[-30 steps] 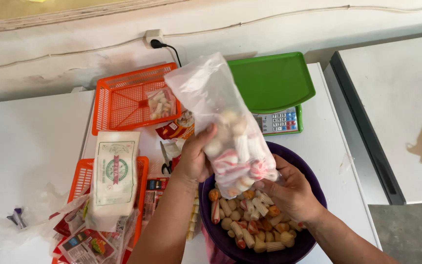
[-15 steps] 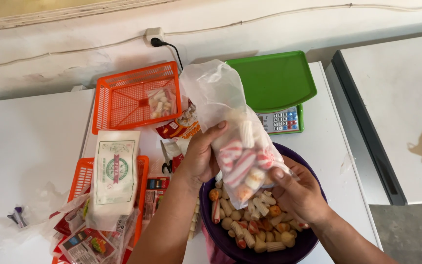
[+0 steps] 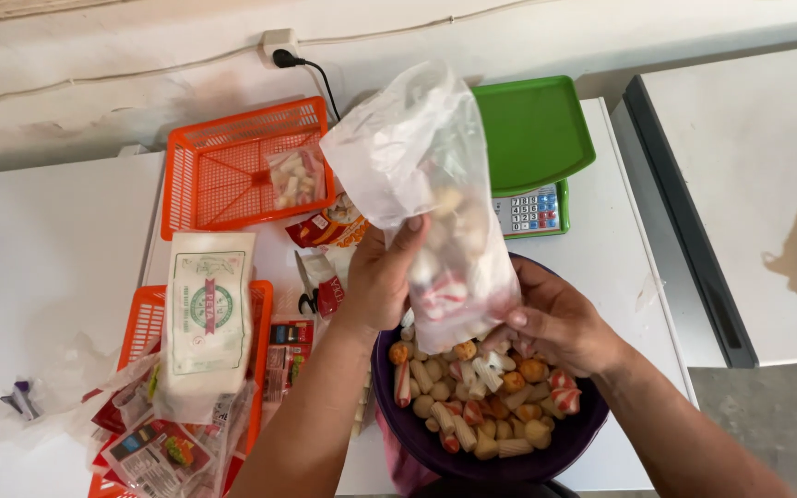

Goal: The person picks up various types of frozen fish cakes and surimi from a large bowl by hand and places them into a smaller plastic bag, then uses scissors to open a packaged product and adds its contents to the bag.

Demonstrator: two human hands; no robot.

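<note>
Hands, left hand (image 3: 382, 277) and right hand (image 3: 555, 325), clamp plastic bag (image 3: 435, 194) (part-filled); purple bowl (image 3: 491, 452) below.

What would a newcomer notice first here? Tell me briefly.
The clear plastic bag of mixed snack pieces, held up at centre by the left hand and right hand. Beneath it sits a purple bowl heaped with the same pieces, with an orange basket and green scale behind.
</note>
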